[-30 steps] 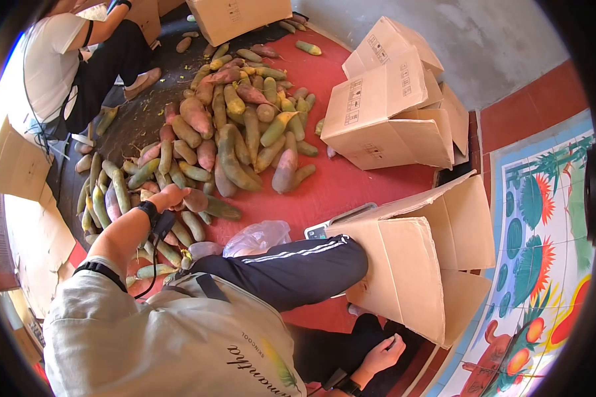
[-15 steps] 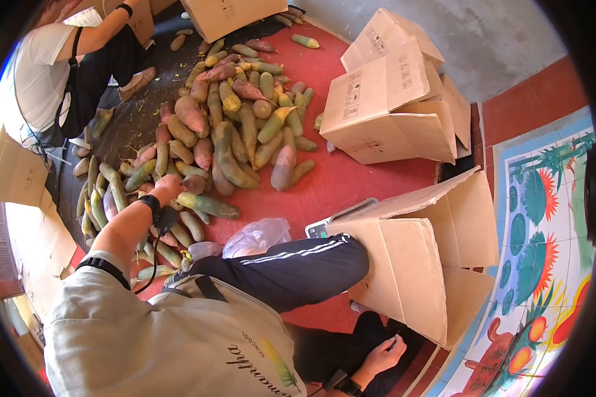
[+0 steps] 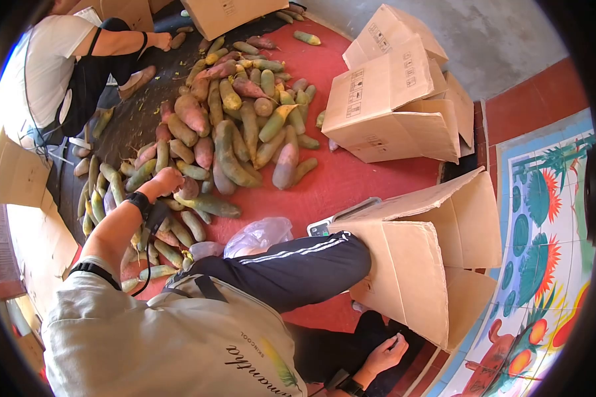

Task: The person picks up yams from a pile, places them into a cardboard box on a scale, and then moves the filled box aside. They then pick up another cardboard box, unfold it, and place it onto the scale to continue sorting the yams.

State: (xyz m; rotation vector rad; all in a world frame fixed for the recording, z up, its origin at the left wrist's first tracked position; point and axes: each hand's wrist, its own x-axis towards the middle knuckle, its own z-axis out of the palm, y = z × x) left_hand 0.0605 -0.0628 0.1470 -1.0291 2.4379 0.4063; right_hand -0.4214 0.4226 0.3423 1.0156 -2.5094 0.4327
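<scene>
My left hand [image 3: 167,180] reaches out at the left of the frame, fingers curled down over one pink-green vegetable [image 3: 191,189] at the near edge of the pile [image 3: 245,126]. The arm is stretched long because I sit low and the heap lies just past my knee. My right hand [image 3: 385,351] sits at the lower edge of the frame, beside the open cardboard box [image 3: 410,278]. Its fingers are bent, but I cannot tell whether they pinch anything.

The vegetables are long and blunt-ended, with smooth skins that shade from dull green to pink. They lie loose and criss-crossed, partly on the red floor [image 3: 357,182] and partly on a dark mat [image 3: 129,122]. A crumpled clear plastic bag [image 3: 258,235] lies against my dark trouser leg. What may be a scale [image 3: 324,228] pokes out from under the box flap. More plain brown boxes [image 3: 391,112], stiff and matte, lean together at the upper right. A co-worker [image 3: 46,66] crouches at the upper left, one hand down among the vegetables.
</scene>
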